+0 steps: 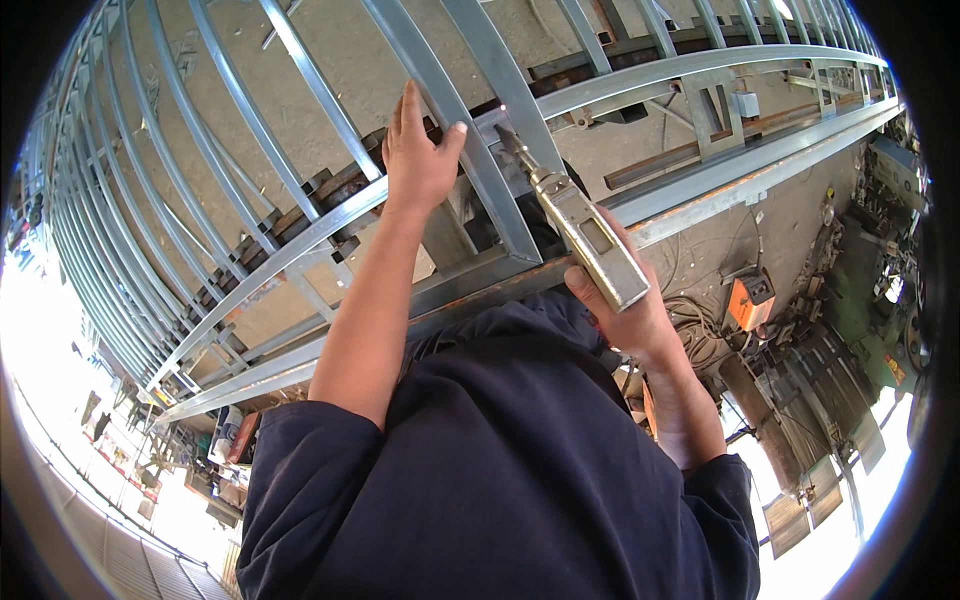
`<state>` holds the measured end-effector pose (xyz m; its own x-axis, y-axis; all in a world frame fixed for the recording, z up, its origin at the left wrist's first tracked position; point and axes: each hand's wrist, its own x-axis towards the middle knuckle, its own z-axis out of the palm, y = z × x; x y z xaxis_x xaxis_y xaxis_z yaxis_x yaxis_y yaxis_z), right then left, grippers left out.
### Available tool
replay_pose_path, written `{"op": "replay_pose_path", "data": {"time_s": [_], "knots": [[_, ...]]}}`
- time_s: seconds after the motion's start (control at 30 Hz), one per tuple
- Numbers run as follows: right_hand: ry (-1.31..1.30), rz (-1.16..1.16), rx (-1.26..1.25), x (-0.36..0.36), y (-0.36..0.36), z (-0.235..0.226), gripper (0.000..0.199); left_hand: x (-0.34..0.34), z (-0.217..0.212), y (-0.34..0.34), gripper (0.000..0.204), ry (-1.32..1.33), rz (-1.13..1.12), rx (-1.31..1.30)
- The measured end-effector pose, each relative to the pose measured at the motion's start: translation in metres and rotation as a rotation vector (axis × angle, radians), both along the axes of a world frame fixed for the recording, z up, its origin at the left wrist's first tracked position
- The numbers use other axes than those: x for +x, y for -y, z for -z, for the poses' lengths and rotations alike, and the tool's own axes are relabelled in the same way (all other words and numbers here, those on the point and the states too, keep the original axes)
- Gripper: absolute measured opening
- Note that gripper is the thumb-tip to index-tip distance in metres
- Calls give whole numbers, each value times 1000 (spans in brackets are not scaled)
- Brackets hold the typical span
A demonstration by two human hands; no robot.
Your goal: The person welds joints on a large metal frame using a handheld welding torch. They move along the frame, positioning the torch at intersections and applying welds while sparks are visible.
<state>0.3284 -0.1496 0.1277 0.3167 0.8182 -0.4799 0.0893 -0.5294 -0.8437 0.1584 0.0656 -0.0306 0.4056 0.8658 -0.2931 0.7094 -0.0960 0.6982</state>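
Note:
My left hand (420, 168) is open, fingers stretched forward and thumb apart. It rests against the side of a flat grey steel bar (487, 185) that belongs to a metal frame. In my right hand (643, 322) is a metal handheld laser welding gun (572, 215), with my fingers wrapped round its body. The narrow nozzle points forward and left, close to where a second upright bar (497, 60) meets a crosspiece. A small pinkish light spot shows on the metal just beyond the nozzle. Whether the tip touches the metal I cannot tell.
Long parallel bars (240, 100) fill the left side, joined by a curved-looking rail (270, 225). A rusty-edged beam (700, 215) runs in front of me. At the right are an orange box-shaped machine (750, 302), coiled cables (690, 325) and stacked metal pieces.

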Motion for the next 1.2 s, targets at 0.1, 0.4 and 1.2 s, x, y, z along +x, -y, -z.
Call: {"op": "replay_pose_path", "data": {"time_s": [0.1, 0.4, 1.2], "knots": [[-31, -2, -71, -5, -4, 0, 68, -6, -8, -1, 77, 13, -37, 15], [-15, -39, -88, -9, -13, 6, 69, -10, -24, 25, 42, 132, -151, 11], [-142, 39, -72, -13, -16, 14, 67, -5, -67, 112, 58, 723, -41, -1252]]}}
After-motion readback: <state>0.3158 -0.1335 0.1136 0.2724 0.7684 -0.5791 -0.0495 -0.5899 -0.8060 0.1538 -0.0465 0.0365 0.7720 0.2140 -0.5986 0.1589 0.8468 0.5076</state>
